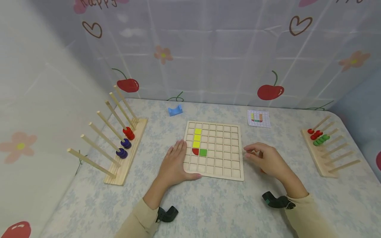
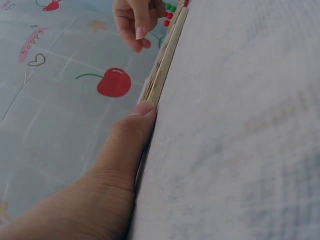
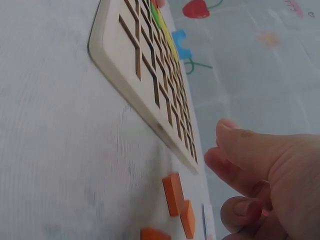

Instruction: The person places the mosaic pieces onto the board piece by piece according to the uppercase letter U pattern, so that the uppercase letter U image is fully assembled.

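A wooden grid board (image 1: 221, 153) lies on the table, holding a column of yellow square tiles (image 1: 196, 138), a red rounded tile (image 1: 195, 151) and a green square tile (image 1: 203, 152). My left hand (image 1: 173, 167) rests against its left edge with fingers extended, the thumb along the near edge. Just off the right edge hovers my right hand (image 1: 266, 160), fingers loosely bent, with nothing seen between thumb and fingertips. Several orange blocks (image 3: 173, 194) lie on the table by that hand, mostly hidden under it in the head view.
At the left stands a wooden peg rack (image 1: 131, 162) with blue and red rings. Another peg rack (image 1: 317, 158) at the right carries red and green beads. Behind the board are a blue curved piece (image 1: 175, 110) and a printed pattern card (image 1: 259, 119). A curtain hangs behind.
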`<state>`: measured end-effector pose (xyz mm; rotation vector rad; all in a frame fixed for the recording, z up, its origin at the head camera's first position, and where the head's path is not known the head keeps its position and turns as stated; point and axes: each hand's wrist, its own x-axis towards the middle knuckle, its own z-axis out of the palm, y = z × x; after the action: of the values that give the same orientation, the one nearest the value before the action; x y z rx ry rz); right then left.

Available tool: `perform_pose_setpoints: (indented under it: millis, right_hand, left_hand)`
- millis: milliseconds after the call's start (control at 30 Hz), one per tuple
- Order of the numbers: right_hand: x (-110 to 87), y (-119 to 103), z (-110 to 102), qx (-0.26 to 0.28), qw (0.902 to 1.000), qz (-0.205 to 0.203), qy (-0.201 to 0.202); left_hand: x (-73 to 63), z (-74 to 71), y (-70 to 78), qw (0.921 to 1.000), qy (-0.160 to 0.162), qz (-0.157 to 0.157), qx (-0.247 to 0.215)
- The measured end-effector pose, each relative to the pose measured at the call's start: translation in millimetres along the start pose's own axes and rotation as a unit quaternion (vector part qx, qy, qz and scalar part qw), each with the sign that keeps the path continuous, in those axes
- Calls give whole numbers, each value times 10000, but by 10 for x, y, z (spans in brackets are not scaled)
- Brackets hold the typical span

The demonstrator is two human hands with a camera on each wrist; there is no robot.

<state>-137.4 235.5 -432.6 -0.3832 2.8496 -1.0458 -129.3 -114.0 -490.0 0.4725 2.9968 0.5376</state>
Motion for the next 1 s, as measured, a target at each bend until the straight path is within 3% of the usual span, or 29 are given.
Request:
perform_pose_setpoints:
  millis: [233,500,1000]
  right_hand:
    - [-167,261,-169,-329,9985,421,150]
    - [-310,442,-250,-548,9965,387,500]
    - [-352,512,-253,-651,9936,891,233]
  left_hand:
    - [6,14,-16,10000,-80,-41,-22]
    - [12,18,-21,10000,-55,-19,28]
    - [7,9,-7,10000,-9,-1,-32]
